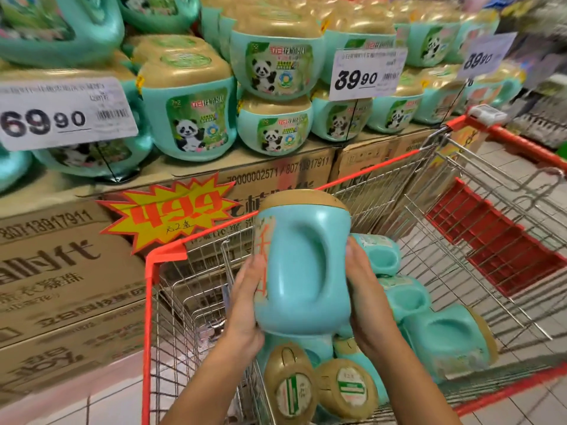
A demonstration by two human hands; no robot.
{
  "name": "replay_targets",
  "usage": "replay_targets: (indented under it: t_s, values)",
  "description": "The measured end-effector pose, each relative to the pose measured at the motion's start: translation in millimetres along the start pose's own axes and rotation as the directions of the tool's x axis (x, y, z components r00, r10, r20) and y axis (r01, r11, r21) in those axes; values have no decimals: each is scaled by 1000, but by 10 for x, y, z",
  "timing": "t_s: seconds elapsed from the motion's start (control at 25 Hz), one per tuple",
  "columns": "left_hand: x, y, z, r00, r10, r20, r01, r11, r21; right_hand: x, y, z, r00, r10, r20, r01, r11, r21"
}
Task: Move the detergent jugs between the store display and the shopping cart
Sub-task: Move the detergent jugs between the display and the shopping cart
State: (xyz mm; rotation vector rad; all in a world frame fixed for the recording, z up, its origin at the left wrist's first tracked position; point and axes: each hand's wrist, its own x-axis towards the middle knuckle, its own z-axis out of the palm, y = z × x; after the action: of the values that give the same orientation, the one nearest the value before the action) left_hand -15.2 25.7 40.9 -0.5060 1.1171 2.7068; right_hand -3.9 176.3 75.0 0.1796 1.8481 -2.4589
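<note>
I hold a teal detergent jug [302,265] with a gold cap upright above the shopping cart [148,289], its recessed handle side facing me. My left hand [245,305] grips its left side and my right hand [363,296] grips its right side. Several more teal jugs lie in the cart below and to the right, such as one on its side [448,335] and two with gold caps toward me [290,384]. The store display [190,111] behind the cart holds stacked panda-label jugs on cardboard cases.
Price signs hang in front of the display: 69.90 [64,113], 39.90 [366,73] and a yellow starburst tag [171,214]. Cardboard cases [61,271] form the display base on the left. The cart's red child-seat flap [487,237] is at right, tiled floor beyond.
</note>
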Motion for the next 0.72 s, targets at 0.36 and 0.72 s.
replay_targets:
  t_s: [0.36, 0.72]
  values:
    - [-43, 375, -317, 937, 284, -204, -267, 958, 104, 160, 175, 358, 994, -78, -74, 73, 995, -74]
    - [-537, 1427, -1390, 829, 525, -194, -474, 843, 253, 340, 327, 1859, 930, -103, 352, 141, 986, -85]
